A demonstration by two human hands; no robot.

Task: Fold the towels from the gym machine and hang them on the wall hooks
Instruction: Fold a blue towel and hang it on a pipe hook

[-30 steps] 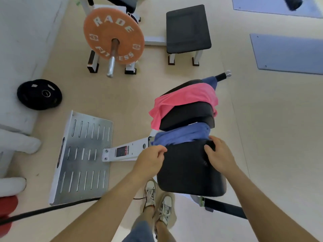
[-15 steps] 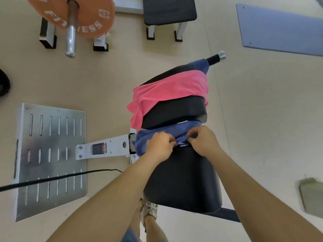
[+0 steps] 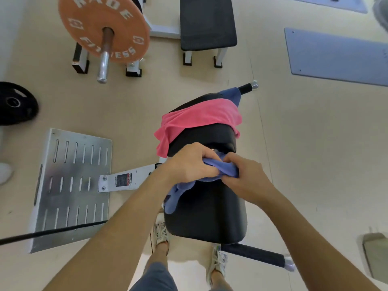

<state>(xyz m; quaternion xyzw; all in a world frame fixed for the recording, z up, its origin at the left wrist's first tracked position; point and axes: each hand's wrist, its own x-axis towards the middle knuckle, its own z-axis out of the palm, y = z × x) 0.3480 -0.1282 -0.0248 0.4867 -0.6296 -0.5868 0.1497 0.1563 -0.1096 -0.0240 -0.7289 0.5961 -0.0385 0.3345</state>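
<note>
My left hand (image 3: 189, 162) and my right hand (image 3: 245, 177) both grip a bunched blue towel (image 3: 218, 170) above the gym machine's near black pad (image 3: 210, 217). A tail of that towel (image 3: 175, 196) hangs down over the pad's left side. A pink towel (image 3: 197, 120) lies draped across the far black pad (image 3: 201, 139). Behind it, another blue towel (image 3: 232, 95) hangs by the machine's handle (image 3: 249, 87). No wall hooks are in view.
A slotted metal footplate (image 3: 71, 185) lies on the floor at left, with a black cable (image 3: 52, 231) across it. An orange weight plate (image 3: 104, 28) on a bar and a black bench (image 3: 206, 22) stand ahead. A black plate (image 3: 16, 103) and blue mats (image 3: 336, 55) lie on the floor.
Both hands have drawn together and gathered the blue towel out of the gap between the pads, lifting it into a bunch with one end now hanging free.
</note>
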